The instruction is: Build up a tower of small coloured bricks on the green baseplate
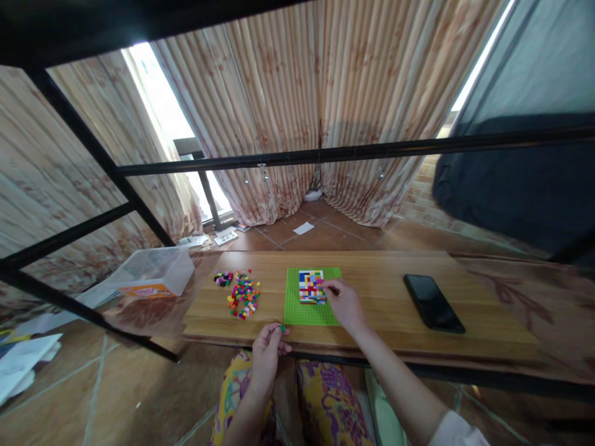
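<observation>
A green studded baseplate (290, 297) lies on the wooden table, and on it stands a block of small multicoloured toy bricks (310, 287). My right hand (344, 303) reaches over the plate from the right. Its thumb and forefinger are pinched at the block's right edge, touching or almost touching it; whatever is between the fingertips is too small to make out. By the table's front edge, my left hand (268, 345) is closed, with a small green toy brick (282, 328) at its fingertips. Loose bricks (244, 294) in many colours are heaped left of the plate.
A black phone (433, 302) lies on the right part of the table (372, 266). To the left stands a clear plastic box (162, 266) with an orange label. Black metal bars (279, 160) cross in front of the curtains. My knees are under the table's front edge.
</observation>
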Demonstrator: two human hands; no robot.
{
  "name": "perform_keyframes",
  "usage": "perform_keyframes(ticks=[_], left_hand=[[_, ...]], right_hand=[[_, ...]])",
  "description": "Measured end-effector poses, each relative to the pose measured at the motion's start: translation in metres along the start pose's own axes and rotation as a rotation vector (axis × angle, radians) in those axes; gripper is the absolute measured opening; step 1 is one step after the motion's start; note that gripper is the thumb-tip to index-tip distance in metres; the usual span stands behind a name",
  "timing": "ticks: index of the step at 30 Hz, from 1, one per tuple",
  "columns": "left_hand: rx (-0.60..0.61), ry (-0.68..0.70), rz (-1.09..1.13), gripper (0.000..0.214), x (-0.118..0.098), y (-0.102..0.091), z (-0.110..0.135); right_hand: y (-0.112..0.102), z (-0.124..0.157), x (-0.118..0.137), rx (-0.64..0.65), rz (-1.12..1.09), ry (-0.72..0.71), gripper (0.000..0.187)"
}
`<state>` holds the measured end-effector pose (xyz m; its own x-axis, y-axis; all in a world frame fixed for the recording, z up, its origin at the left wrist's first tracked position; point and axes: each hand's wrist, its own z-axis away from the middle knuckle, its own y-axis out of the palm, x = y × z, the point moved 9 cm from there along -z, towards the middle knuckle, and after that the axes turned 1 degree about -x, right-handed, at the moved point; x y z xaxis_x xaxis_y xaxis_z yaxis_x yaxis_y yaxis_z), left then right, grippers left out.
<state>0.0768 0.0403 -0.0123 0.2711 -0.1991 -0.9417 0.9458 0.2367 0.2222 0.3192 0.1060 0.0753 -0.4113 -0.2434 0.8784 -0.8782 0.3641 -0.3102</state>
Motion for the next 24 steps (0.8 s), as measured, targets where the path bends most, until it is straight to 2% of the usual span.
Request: perform_keyframes(ticks=[10, 24], left_hand=[[-0.014, 0.0, -0.012, 0.042, 0.003, -0.001, -0.002], [-0.016, -0.004, 0.007, 0.043, 0.012, -0.003, -0.007]], right_hand=[[0.015, -0.012, 0.009, 0.068, 0.011, -0.12, 0.018], [0.011, -0.009, -0.005, 0.037, 0.051, -0.022, 0.021]])
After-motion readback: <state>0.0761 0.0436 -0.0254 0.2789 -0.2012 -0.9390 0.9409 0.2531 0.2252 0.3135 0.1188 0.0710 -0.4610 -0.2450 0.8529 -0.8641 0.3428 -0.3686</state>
